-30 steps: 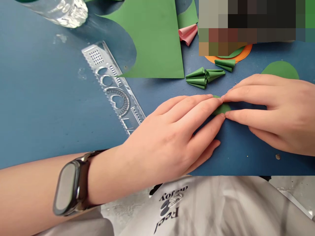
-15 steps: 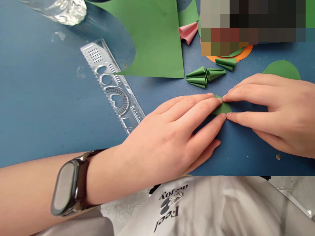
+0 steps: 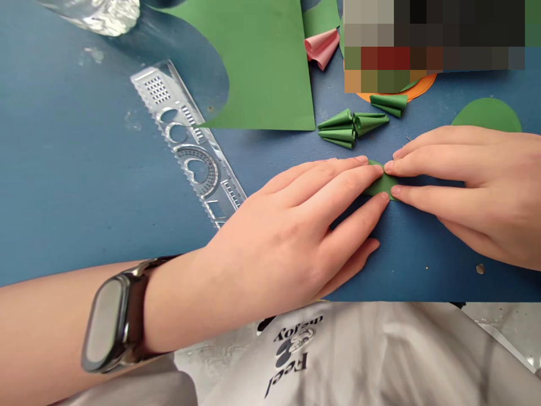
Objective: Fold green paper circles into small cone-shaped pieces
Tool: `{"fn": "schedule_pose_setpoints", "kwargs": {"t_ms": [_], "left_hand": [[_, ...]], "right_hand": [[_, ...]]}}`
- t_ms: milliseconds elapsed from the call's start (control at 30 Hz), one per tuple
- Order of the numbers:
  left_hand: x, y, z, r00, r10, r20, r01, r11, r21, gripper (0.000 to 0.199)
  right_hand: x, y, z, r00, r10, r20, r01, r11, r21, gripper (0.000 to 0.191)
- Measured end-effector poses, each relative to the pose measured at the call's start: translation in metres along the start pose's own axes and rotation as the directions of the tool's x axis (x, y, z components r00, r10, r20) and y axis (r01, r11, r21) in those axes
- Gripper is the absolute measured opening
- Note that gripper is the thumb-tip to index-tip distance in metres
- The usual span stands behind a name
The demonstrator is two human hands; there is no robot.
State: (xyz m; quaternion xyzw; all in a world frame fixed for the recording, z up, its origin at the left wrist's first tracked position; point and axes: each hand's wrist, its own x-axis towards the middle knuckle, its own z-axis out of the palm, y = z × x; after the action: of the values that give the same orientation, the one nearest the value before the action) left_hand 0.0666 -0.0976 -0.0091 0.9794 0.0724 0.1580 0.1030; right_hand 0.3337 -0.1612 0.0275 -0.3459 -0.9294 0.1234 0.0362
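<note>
A small piece of green paper [image 3: 381,179] lies on the blue table between my fingertips. My left hand [image 3: 308,225] rests over its left side, fingers stretched out and apart, fingertips pressing on the paper. From the right, my right hand [image 3: 477,189] touches the paper's right edge with two fingertips, its fingers spread. Just above my hands sit several folded green paper cones [image 3: 353,128], and another green cone [image 3: 389,105] is a little to their upper right. Part of a green paper disc [image 3: 487,115] shows above my right hand.
A clear plastic ruler [image 3: 192,149] lies left of my left hand, partly under a large cut green sheet [image 3: 270,73]. Farther back are a pink paper cone [image 3: 322,49], orange paper [image 3: 425,87] and a clear glass object [image 3: 112,17]. The table's near edge runs below my hands.
My right fingertips have shifted slightly right along the green paper, and a bit more of it shows. My left hand is nearly unchanged. The view has shifted slightly.
</note>
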Motion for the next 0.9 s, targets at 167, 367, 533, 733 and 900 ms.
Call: {"fn": "schedule_pose_setpoints", "kwargs": {"t_ms": [167,367,533,733,900], "left_hand": [[-0.0007,-0.0003,-0.0003,1.0,-0.009,-0.013,0.009,1.0,-0.003,0.04],[-0.0008,-0.0009,-0.0007,1.0,-0.002,-0.011,0.002,1.0,-0.005,0.04],[-0.0012,-0.0004,-0.0013,1.0,-0.009,0.001,0.009,1.0,-0.021,0.04],[-0.0018,0.0,-0.0011,1.0,-0.023,0.009,0.023,1.0,-0.01,0.038],[-0.002,-0.0008,0.0,1.0,-0.011,0.01,0.011,1.0,-0.015,0.04]], "right_hand": [[0.0008,-0.0038,-0.0004,1.0,0.022,-0.006,-0.022,1.0,-0.017,0.036],[0.0032,-0.006,0.0003,1.0,0.022,-0.002,-0.022,0.998,-0.056,0.041],[0.0036,-0.0091,-0.0007,1.0,0.003,0.006,-0.002,0.996,-0.085,0.041],[-0.0006,-0.0102,-0.0017,0.999,0.032,-0.003,-0.032,0.999,-0.003,0.037],[-0.0023,-0.0081,-0.0026,0.986,0.166,0.031,-0.169,0.972,0.163,0.041]]}}
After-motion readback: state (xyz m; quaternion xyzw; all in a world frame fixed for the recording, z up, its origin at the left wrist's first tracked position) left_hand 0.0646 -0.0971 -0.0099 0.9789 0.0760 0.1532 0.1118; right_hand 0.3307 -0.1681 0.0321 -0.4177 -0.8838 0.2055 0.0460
